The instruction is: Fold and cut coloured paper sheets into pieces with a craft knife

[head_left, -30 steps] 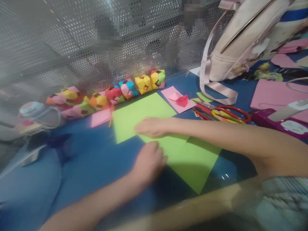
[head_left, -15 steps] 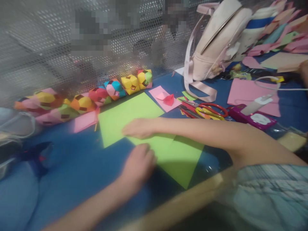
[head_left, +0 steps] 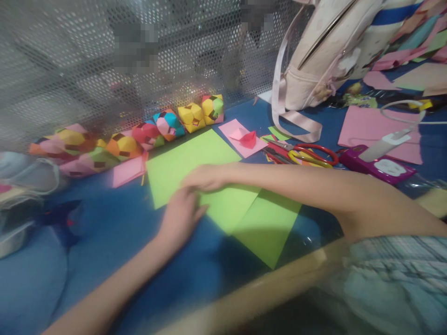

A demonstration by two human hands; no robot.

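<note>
Light green paper [head_left: 178, 163] lies on the blue surface in overlapping pieces, one of them a lower green piece [head_left: 270, 232] toward the right front. My right hand [head_left: 206, 177] reaches in from the right and presses on the green paper, its fingers together and bent down at the edge. Just in front is my left hand [head_left: 179, 211], somewhat blurred, with its thumb apart from the fingers. Its fingertips meet those of my right hand at the paper's near edge and partly hide them.
Several folded paper balls [head_left: 167, 123] line the metal mesh [head_left: 195, 60]. Scissors [head_left: 310, 153], a pink paper [head_left: 242, 135] and a purple power strip [head_left: 379, 163] lie beyond my right arm. A pale backpack [head_left: 314, 70] stands behind. A dark blue glue gun [head_left: 64, 221] is at left.
My left hand has moved up and left to meet my right hand's fingertips. My right hand stays on the green paper. The view has shifted slightly.
</note>
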